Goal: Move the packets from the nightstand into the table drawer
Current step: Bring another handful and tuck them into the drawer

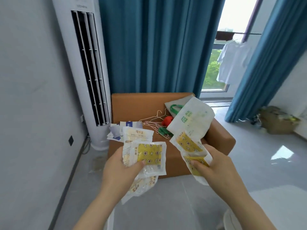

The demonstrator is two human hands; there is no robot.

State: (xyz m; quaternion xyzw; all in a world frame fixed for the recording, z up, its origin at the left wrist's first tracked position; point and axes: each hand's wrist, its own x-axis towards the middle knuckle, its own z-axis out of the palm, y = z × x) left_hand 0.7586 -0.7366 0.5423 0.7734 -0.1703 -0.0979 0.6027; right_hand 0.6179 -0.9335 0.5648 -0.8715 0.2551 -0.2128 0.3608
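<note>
- Clear, crinkly plastic packets with yellow patterned pads inside (150,154) are fanned in the left hand (119,170). Its fingers (141,163) are clamped on the stack, the thumb pressed flat across the front packet, and more flat, glossy sleeves droop below the palm.
- The right hand (214,165) grips a second bunch of yellow-padded packets (187,145) with the thumb on top. Its other fingers are curled out of sight underneath, and the thin film buckles and stands up above the thumb.
- Both bunches are held in the air, apart from each other, over pale glossy floor tiles (166,205) on the near side of a tan, smooth-skinned, box-shaped nightstand (132,105).
- Beyond the left fingers, flat white-and-blue paper sachets (119,130) lie loosely heaped at the nightstand's left edge.
- Beyond the gap between the hands sit thin pink wire hangers (154,120) in a tangle and a rounded red object (167,121).
- Just beyond the right fingers, a soft white fabric bag with green handles and green print (191,120) slumps on the nightstand.
- Further off to the left of the left fingers stands a tall white cylindrical air conditioner with a dark slatted vent (83,63), with heavy pleated teal curtains (149,47) beside it.
</note>
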